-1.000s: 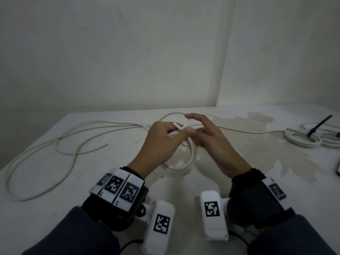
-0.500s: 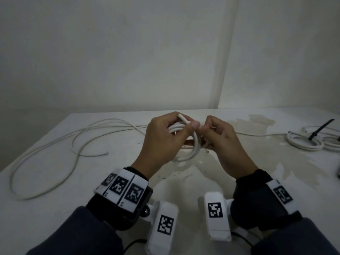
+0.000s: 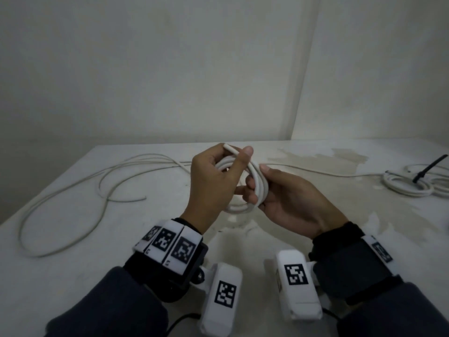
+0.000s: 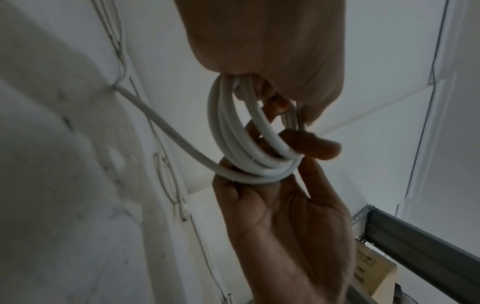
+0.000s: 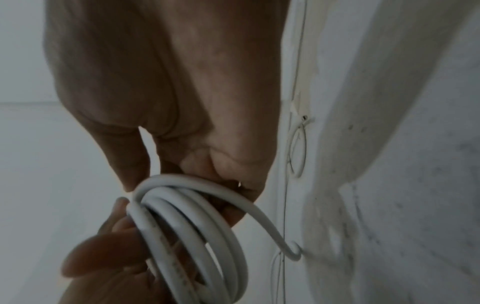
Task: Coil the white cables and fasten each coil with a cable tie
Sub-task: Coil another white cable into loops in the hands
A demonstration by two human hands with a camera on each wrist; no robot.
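Head view: left hand (image 3: 213, 181) grips the top of a partly wound coil (image 3: 245, 188) held above the table (image 3: 73, 239); right hand (image 3: 286, 203) pinches its side. Loose cable (image 3: 73, 198) remains uncoiled at left; at far right lies a finished coil (image 3: 408, 186) with black tie (image 3: 430, 166).

Left wrist view: right fingers (image 4: 311, 145) curl around about 4 turns.

Right wrist view: the cable's tail (image 5: 272, 226) trails to the table; no tie fitted yet.

a white bench (image 3: 73, 276) carries the scene, its top marked with pale stains towards the right side. plain white walls (image 3: 170, 69) meet in a corner behind it. in the left wrist view, a grey metal rack beam (image 4: 420, 244) and a cardboard box (image 4: 374, 275) with print show at the lower right.
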